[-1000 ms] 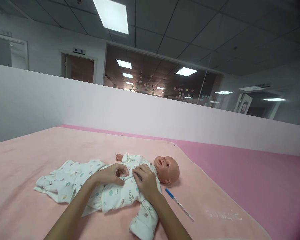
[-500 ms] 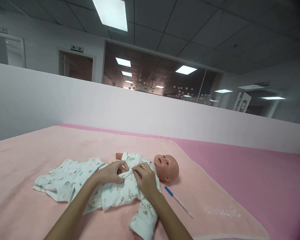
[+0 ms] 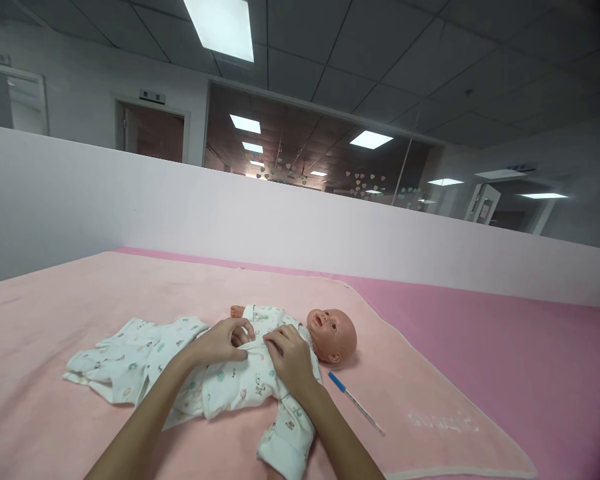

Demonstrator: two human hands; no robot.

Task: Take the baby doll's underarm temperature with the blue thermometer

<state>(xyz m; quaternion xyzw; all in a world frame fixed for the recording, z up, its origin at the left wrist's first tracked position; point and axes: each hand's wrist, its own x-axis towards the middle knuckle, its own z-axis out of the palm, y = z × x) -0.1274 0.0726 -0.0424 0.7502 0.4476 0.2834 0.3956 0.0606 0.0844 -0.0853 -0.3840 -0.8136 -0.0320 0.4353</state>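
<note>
While resting on the doll's chest: both hands, close together, almost touching.
Left hand point(image 3: 223, 341): fingers curled, pinching the front of the suit point(image 3: 240, 383).
Right hand point(image 3: 291, 359): fingers bent, pressing down on the suit; grip or just a push, cannot tell.
Doll point(image 3: 331, 335): flat on its back on the blanket point(image 3: 80, 313), head to the right, one small hand poking out on the far side.
Suit: on the doll's body, legs of it spread out flat to the left, one sleeve pointing toward the near edge.
Change: since a second ago, almost none; hands a tiny bit closer together, same spot on the chest. Means slow, fiddly work on the suit front, not done yet.
Pen point(image 3: 355, 403): just beside the doll's head, near the right arm, easy to bump.
Edges: blanket edge close on the right, pink mat point(image 3: 505, 360) past it, white wall point(image 3: 230, 220) behind.
Room: lots of bare blanket to the left and far side.
</note>
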